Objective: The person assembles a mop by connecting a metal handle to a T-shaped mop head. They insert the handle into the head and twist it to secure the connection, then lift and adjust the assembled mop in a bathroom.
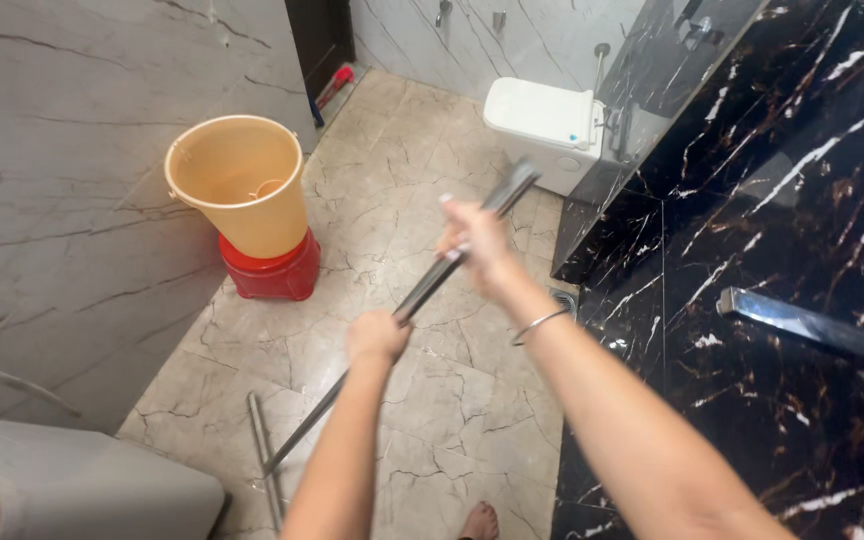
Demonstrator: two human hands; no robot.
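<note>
My left hand (376,338) grips the lower part of a long grey metal handle (422,290). My right hand (476,242), with a thin bangle on the wrist, holds the same handle higher up. The handle slants from upper right down to lower left, where it joins a flat bar head (263,462) lying on the marble floor (452,400). My bare foot (479,522) shows at the bottom edge.
An orange bucket (242,185) stands on a red stool (272,272) by the left wall. A white toilet (542,125) sits at the far end. Black marble wall with a chrome fitting (812,328) runs along the right. A grey object (72,480) fills the lower left.
</note>
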